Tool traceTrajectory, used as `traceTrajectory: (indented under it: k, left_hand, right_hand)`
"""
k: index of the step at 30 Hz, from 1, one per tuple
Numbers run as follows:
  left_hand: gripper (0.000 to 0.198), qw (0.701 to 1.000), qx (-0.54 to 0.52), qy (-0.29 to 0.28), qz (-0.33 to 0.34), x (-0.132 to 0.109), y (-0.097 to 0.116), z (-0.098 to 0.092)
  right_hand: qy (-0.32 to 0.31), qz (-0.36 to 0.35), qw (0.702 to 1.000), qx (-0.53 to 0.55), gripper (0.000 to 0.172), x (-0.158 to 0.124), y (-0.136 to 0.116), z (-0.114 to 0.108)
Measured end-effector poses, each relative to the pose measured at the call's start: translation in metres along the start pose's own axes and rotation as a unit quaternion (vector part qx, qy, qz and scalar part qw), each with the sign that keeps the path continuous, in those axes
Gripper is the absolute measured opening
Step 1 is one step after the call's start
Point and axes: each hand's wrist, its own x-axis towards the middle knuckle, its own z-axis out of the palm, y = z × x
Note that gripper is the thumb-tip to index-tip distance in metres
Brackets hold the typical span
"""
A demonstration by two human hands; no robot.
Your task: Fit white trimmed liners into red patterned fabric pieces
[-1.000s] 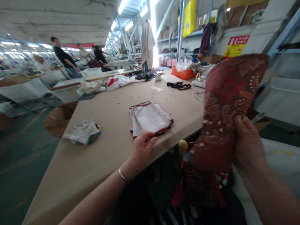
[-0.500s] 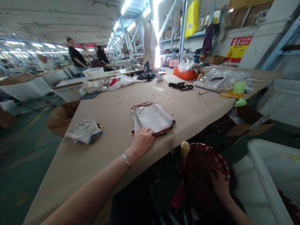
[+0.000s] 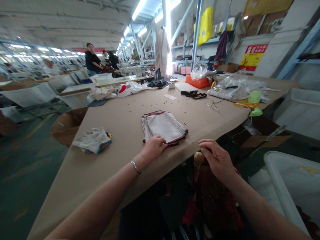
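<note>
A stack of white fabric pieces with dark red edging (image 3: 166, 125) lies on the brown-covered table. My left hand (image 3: 155, 146), a silver bracelet at its wrist, is closed on the near left edge of the stack, with the thumb along the front. Right of the stack, by the table's front edge, my right hand (image 3: 216, 158) is raised with fingers stretched leftward and the thumb below them, apart. Nothing shows between them. Just under it is a pale rounded knob (image 3: 198, 159). Dark red material (image 3: 216, 200) lies lower down, partly hidden by the right forearm.
A work glove (image 3: 92, 140) lies at the table's left side. Black straps (image 3: 193, 94), an orange box (image 3: 198, 81) and plastic bags (image 3: 237, 86) are farther back. A white bin (image 3: 280, 180) stands at the right. Several people (image 3: 93, 61) are in the background.
My right hand has risen from the dark red material in the round red-patterned container to the table's front edge. My left hand stays at the fabric stack.
</note>
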Motion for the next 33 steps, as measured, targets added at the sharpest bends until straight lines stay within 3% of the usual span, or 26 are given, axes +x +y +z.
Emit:
traceTrajectory:
  k: [7, 12, 14, 17, 20, 24, 27, 29, 30, 33]
  left_hand:
    - [0.014, 0.997, -0.074, 0.018, -0.027, 0.002, -0.01, 0.0]
    - [0.018, 0.997, -0.052, 0.032, -0.045, 0.005, -0.009, 0.002]
    - [0.018, 0.996, -0.038, 0.051, -0.055, 0.006, -0.005, 0.0]
    - [0.016, 0.994, -0.004, 0.089, -0.065, 0.007, 0.004, -0.011]
    - [0.013, 0.991, 0.032, 0.117, -0.055, 0.001, 0.011, -0.026]
    - [0.014, 0.985, 0.043, 0.162, -0.044, -0.018, 0.01, -0.036]
    - [0.011, 0.975, -0.025, 0.194, -0.102, -0.032, 0.005, -0.031]
    - [0.003, 0.947, -0.171, 0.199, -0.184, -0.037, 0.007, -0.026]
    - [0.003, 0.912, -0.272, 0.208, -0.225, -0.038, 0.011, -0.026]
    - [0.018, 0.741, -0.552, 0.262, -0.277, -0.041, 0.032, -0.033]
  right_hand:
    - [-0.089, -0.022, 0.996, 0.008, 0.016, 0.02, -0.01, 0.019]
    - [-0.167, -0.055, 0.982, -0.075, 0.016, 0.051, -0.015, 0.038]
    - [-0.2, -0.064, 0.962, -0.175, 0.016, 0.067, -0.017, 0.054]
    - [-0.246, -0.089, 0.91, -0.323, 0.031, 0.09, -0.017, 0.081]
    - [-0.27, -0.08, 0.87, -0.403, 0.027, 0.109, -0.014, 0.096]
    - [-0.249, -0.006, 0.865, -0.436, 0.033, 0.124, -0.007, 0.086]
    - [-0.206, 0.024, 0.889, -0.409, 0.044, 0.117, -0.011, 0.071]
    - [-0.167, -0.007, 0.922, -0.35, 0.051, 0.101, -0.021, 0.066]
    - [-0.154, -0.039, 0.933, -0.321, 0.05, 0.089, -0.026, 0.065]
    - [-0.173, -0.102, 0.93, -0.309, 0.031, 0.051, -0.04, 0.067]
